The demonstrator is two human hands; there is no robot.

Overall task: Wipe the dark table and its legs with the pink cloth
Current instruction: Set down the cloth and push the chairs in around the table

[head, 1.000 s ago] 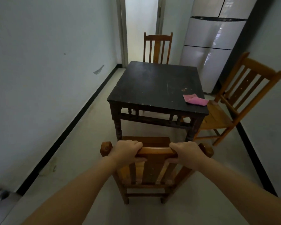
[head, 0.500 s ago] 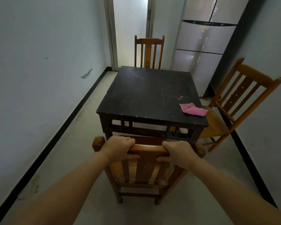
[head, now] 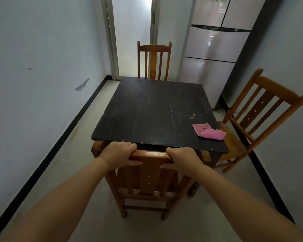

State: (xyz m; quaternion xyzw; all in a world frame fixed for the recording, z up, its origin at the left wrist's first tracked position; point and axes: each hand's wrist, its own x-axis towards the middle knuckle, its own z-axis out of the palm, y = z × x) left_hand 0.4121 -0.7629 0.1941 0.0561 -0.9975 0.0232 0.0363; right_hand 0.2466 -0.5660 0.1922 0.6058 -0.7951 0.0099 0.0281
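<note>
The pink cloth (head: pixel 208 131) lay crumpled near the dark table's (head: pixel 147 110) near right corner, untouched. I had my left hand (head: pixel 118 154) and right hand (head: pixel 184 159) curled around the top rail of the near chair (head: pixel 150 172), against the table's edge.

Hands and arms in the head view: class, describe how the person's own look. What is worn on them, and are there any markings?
Both forearms run in from the bottom corners, bare as far as the picture's edge: no sleeve shows. The left hand and right hand wear no gloves; no watch, ring or band is visible on wrists or fingers. No marks or tattoos show.
</note>
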